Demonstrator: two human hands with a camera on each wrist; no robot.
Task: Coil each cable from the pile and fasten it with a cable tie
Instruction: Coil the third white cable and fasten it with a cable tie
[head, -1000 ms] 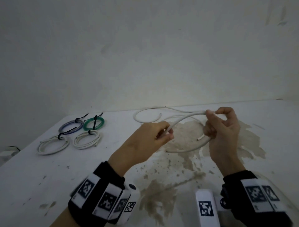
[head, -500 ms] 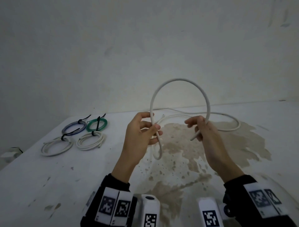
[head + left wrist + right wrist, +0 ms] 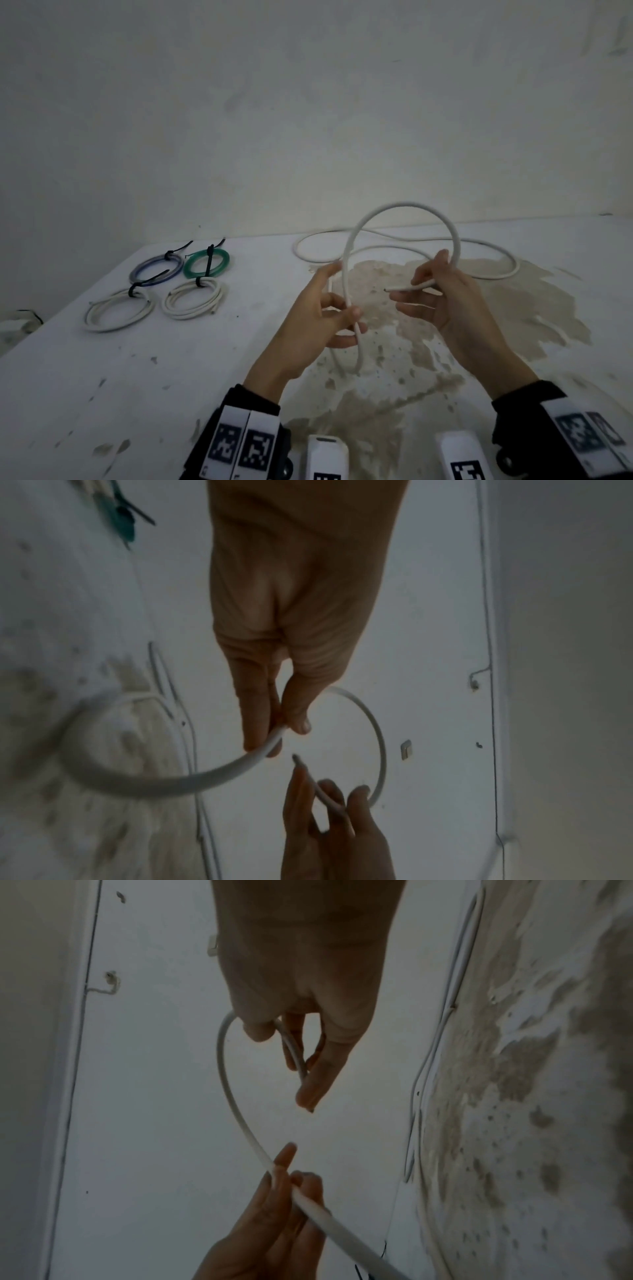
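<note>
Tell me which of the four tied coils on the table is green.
The green coil, rear right of the four, beside the blue-grey coil; the two front coils are white.

Head view high; wrist views close.

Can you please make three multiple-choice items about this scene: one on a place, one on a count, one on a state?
1. Where do the finished, tied cable coils lie on the white stained table?
A. far left
B. far right
C. under the hands

2. How many tied coils are there?
A. two
B. four
C. six

3. The thick white cable in the hands is
A. tied
B. an open arch, untied
C. flat on the table

Key: 1 A, coils lie left; 2 B, two white, one green, one blue-grey; 3 B, left hand and right hand hold it raised.
</note>
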